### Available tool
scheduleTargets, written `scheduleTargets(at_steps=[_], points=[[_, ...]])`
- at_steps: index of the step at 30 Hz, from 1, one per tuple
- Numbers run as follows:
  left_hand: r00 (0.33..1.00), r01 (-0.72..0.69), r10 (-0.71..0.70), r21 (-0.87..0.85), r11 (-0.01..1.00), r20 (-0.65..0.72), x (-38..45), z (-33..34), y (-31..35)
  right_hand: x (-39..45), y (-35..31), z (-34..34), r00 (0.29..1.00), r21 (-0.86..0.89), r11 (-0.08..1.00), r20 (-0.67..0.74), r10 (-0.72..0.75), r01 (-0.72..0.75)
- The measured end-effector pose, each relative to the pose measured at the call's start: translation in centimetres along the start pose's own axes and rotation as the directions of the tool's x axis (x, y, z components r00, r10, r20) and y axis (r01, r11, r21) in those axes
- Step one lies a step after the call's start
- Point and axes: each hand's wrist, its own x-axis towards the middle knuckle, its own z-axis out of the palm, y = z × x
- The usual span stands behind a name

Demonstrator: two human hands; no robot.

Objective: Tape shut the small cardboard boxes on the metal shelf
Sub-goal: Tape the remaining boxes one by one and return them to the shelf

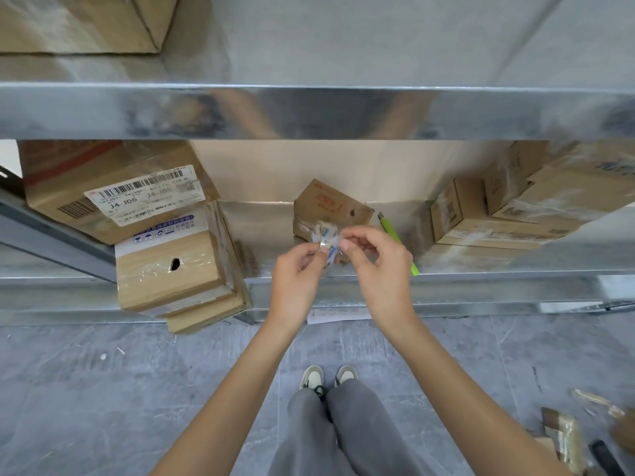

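A small cardboard box (331,209) with red print stands tilted on the metal shelf (481,269), just behind my hands. My left hand (297,273) and my right hand (374,255) meet in front of it. Both pinch a crumpled scrap of clear tape and label paper (326,240) between thumb and fingers. The scrap hides the box's lower front. A green utility knife (395,238) lies on the shelf right of the box, partly behind my right hand.
Taped boxes (165,269) are stacked at the left, with a labelled box (113,194) above them. More boxes (508,214) crowd the right. An upper shelf edge (316,111) runs overhead. Cardboard scraps (563,438) and a paper slip (338,314) lie on the floor.
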Motion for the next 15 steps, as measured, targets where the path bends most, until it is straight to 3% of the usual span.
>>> scheduleTargets(at_steps=[6, 15], points=[[0.972, 0.235, -0.228, -0.196, 0.952, 0.056, 0.1, 0.0, 0.5, 0.6, -0.3, -0.3, 1.0, -0.03, 1.0, 0.03, 0.007, -0.007], [0.949, 0.308, -0.25, -0.413, 0.857, 0.19, -0.1, 0.0, 1.1, 1.0, -0.3, -0.5, 0.986, 0.122, 0.98, 0.074, 0.151, -0.159]])
